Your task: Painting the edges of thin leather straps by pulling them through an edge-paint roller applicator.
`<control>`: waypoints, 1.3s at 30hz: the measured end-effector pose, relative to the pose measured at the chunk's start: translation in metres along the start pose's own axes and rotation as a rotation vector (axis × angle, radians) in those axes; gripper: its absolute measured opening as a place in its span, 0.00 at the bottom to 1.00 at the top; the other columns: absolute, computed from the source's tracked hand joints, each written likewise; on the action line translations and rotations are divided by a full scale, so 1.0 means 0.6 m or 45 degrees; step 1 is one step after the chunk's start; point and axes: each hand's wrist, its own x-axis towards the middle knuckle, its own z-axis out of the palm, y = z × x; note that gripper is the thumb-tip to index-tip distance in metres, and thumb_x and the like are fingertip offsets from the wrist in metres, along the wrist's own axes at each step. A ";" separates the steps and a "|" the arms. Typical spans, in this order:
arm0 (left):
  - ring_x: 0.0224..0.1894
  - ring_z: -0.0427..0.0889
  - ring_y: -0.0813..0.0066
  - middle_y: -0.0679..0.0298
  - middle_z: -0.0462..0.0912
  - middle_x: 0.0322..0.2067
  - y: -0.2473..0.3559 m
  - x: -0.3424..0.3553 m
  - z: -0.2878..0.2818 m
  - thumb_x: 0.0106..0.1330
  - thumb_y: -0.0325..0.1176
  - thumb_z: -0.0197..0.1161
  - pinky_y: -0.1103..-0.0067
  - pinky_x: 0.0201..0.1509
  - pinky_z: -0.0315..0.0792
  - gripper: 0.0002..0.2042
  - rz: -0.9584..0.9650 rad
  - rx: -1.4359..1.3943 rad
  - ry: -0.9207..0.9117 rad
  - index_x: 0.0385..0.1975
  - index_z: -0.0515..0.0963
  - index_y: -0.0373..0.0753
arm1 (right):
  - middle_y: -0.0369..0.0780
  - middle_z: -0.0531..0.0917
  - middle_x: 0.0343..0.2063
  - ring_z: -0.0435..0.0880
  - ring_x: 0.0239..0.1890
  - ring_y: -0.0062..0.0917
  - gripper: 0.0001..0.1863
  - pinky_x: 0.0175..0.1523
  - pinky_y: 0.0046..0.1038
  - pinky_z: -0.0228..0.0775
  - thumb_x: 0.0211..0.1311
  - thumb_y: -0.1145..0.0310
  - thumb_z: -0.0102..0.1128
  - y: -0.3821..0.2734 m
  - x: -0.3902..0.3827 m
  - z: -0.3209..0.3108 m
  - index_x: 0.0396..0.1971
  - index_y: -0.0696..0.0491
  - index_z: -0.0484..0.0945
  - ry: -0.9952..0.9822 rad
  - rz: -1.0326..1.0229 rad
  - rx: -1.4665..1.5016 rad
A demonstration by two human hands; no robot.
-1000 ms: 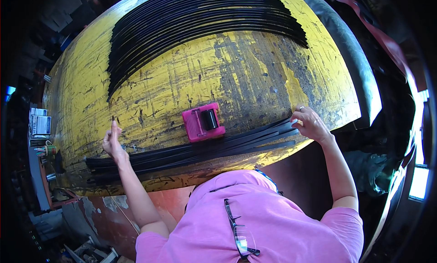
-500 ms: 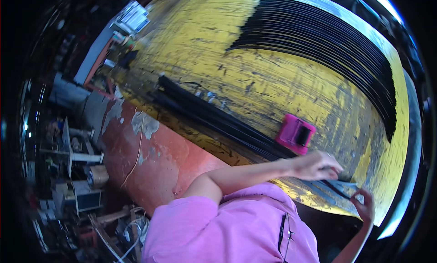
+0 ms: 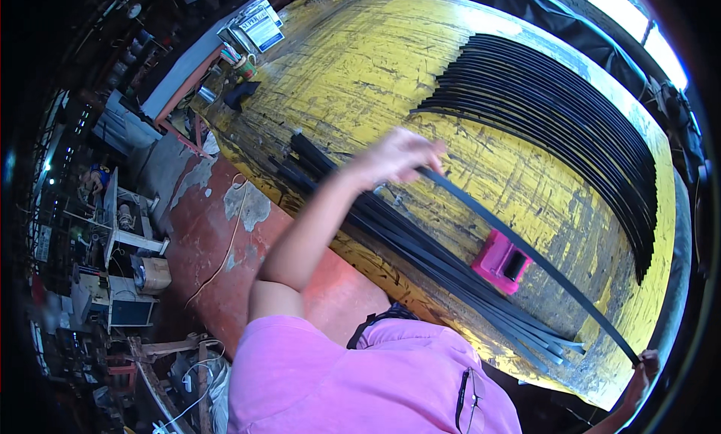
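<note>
A long flat black strip (image 3: 518, 240) stretches slantwise over the yellow table, held between my two hands. My left hand (image 3: 402, 156), slightly smeared by motion, pinches the strip's left end above the middle of the table. Its other end is gripped by my right hand (image 3: 646, 365) at the table's near right corner. Beneath the strip, partly covered by it, lies a pink device (image 3: 502, 265) with a dark window. A loose bundle of black strips (image 3: 428, 246) runs along the near edge. Farther back, many similar strips (image 3: 556, 103) lie side by side in a curved row.
The scratched yellow table (image 3: 353, 58) fills most of the view. A mug of pens (image 3: 244, 66), a dark cloth-like piece (image 3: 240, 94) and a stack of boxes (image 3: 259, 28) stand at the far left. Red flaking floor (image 3: 233, 246) and a wooden stand (image 3: 135, 238) lie to the left.
My left hand has moved up and left, away from the bundle, drawing one strip out across the table. My right hand has shifted right and slightly down. The view has tilted a little.
</note>
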 end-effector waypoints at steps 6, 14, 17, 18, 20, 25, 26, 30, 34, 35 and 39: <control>0.08 0.60 0.91 0.73 0.68 0.09 0.042 -0.039 -0.225 0.58 0.57 0.58 0.94 0.10 0.49 0.24 0.165 0.217 0.550 0.12 0.72 0.42 | 0.34 0.67 0.22 0.66 0.23 0.18 0.11 0.27 0.17 0.57 0.52 0.69 0.64 0.012 0.070 0.040 0.30 0.55 0.70 -0.340 -0.142 0.290; 0.12 0.54 0.85 0.77 0.57 0.07 0.000 -0.022 -0.504 0.54 0.56 0.63 0.81 0.19 0.50 0.28 0.258 1.155 0.778 0.03 0.62 0.44 | 0.38 0.74 0.30 0.71 0.24 0.21 0.12 0.29 0.22 0.65 0.51 0.78 0.60 -0.056 0.117 0.400 0.36 0.53 0.72 -0.406 0.297 0.407; 0.14 0.56 0.83 0.73 0.58 0.07 -0.025 -0.013 -0.596 0.56 0.53 0.63 0.80 0.22 0.53 0.27 0.292 1.421 0.810 0.06 0.65 0.39 | 0.40 0.79 0.23 0.76 0.21 0.22 0.07 0.25 0.20 0.64 0.49 0.81 0.59 -0.091 0.132 0.508 0.30 0.63 0.78 -0.534 0.364 0.267; 0.15 0.57 0.82 0.72 0.59 0.08 -0.032 -0.007 -0.616 0.56 0.52 0.63 0.80 0.23 0.55 0.26 0.211 1.486 0.859 0.07 0.66 0.38 | 0.41 0.80 0.24 0.76 0.22 0.21 0.08 0.26 0.20 0.65 0.49 0.80 0.59 -0.096 0.135 0.541 0.32 0.63 0.79 -0.600 0.322 0.225; 0.18 0.66 0.81 0.67 0.70 0.11 -0.059 0.004 -0.624 0.57 0.49 0.63 0.80 0.28 0.62 0.21 0.183 1.503 0.909 0.14 0.74 0.36 | 0.40 0.81 0.25 0.77 0.25 0.20 0.09 0.29 0.20 0.67 0.52 0.79 0.59 -0.097 0.142 0.593 0.35 0.63 0.79 -0.749 0.336 0.194; 0.38 0.79 0.67 0.58 0.82 0.31 -0.097 0.084 -0.475 0.56 0.38 0.64 0.75 0.43 0.70 0.12 0.553 1.365 0.766 0.31 0.80 0.35 | 0.34 0.81 0.23 0.75 0.23 0.12 0.09 0.29 0.15 0.68 0.53 0.79 0.58 -0.060 0.141 0.645 0.35 0.59 0.82 -0.850 0.289 -0.064; 0.38 0.80 0.67 0.58 0.82 0.32 -0.101 0.099 -0.418 0.57 0.37 0.64 0.75 0.44 0.70 0.11 0.565 1.281 0.645 0.31 0.81 0.35 | 0.34 0.81 0.23 0.75 0.23 0.12 0.09 0.29 0.15 0.68 0.54 0.79 0.57 -0.053 0.140 0.646 0.35 0.59 0.82 -0.844 0.338 -0.058; 0.41 0.79 0.71 0.59 0.82 0.37 -0.124 0.127 -0.125 0.61 0.34 0.59 0.75 0.50 0.70 0.09 0.563 0.801 0.013 0.36 0.81 0.37 | 0.35 0.82 0.25 0.76 0.26 0.12 0.10 0.31 0.16 0.69 0.54 0.79 0.58 -0.037 0.142 0.639 0.37 0.59 0.81 -0.866 0.363 -0.082; 0.42 0.80 0.67 0.57 0.81 0.39 -0.123 0.115 0.128 0.58 0.29 0.61 0.77 0.46 0.73 0.10 0.708 0.441 -0.343 0.40 0.79 0.36 | 0.34 0.82 0.26 0.77 0.29 0.12 0.12 0.34 0.17 0.69 0.55 0.78 0.57 -0.037 0.126 0.632 0.40 0.59 0.78 -0.885 0.203 -0.079; 0.39 0.81 0.68 0.58 0.82 0.38 -0.122 0.110 0.167 0.57 0.28 0.63 0.77 0.44 0.74 0.10 0.740 0.341 -0.359 0.39 0.80 0.37 | 0.34 0.81 0.24 0.77 0.28 0.13 0.12 0.34 0.18 0.70 0.53 0.79 0.58 -0.037 0.122 0.634 0.40 0.58 0.78 -0.841 0.122 -0.193; 0.34 0.82 0.68 0.59 0.82 0.32 -0.128 0.107 0.238 0.52 0.26 0.66 0.78 0.38 0.74 0.09 0.707 0.313 -0.294 0.34 0.81 0.36 | 0.39 0.81 0.24 0.78 0.25 0.20 0.15 0.31 0.21 0.70 0.50 0.79 0.59 -0.035 0.093 0.621 0.41 0.54 0.78 -0.645 -0.180 -0.487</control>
